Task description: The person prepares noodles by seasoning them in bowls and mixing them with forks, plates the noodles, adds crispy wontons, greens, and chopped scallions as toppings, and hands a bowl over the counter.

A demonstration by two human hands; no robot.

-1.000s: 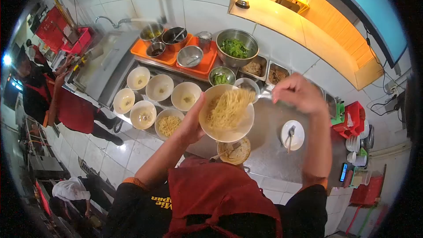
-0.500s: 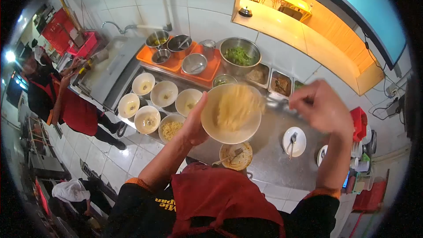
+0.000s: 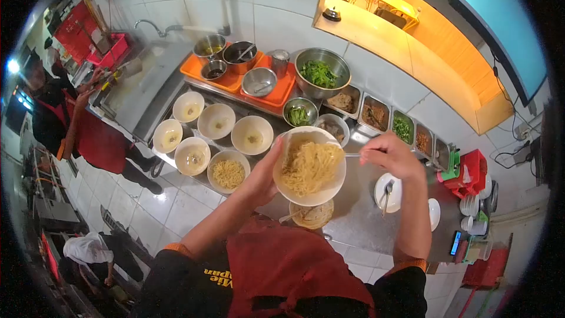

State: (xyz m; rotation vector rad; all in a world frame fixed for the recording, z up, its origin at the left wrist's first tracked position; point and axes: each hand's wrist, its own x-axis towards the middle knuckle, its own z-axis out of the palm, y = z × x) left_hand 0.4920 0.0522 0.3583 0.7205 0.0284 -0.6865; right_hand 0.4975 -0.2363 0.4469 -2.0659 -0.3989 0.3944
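Observation:
My left hand (image 3: 263,172) grips the side of a white bowl (image 3: 340,185), tilted toward me over the counter. Yellow noodles (image 3: 311,168) fill much of it. Closed around the thin handle of a metal utensil (image 3: 352,155) is my right hand (image 3: 389,156), at the bowl's right rim. The utensil's head is hidden among the noodles, so I cannot tell its kind. Just below is a sauce-stained bowl (image 3: 318,217), partly covered by the held one. To the left stands a bowl of noodles (image 3: 228,175), near several white bowls (image 3: 252,136) with a little liquid in them.
Orange trays (image 3: 275,101) with metal bowls line the wall. A large steel bowl of greens (image 3: 321,73) and metal topping containers (image 3: 375,112) stand behind my hands. A white plate with cutlery (image 3: 387,193) lies right. Another person (image 3: 100,129) stands by the sink at left.
My right hand has come down and left, lowering the noodles into the bowl. The bowl in my left hand has shifted slightly down.

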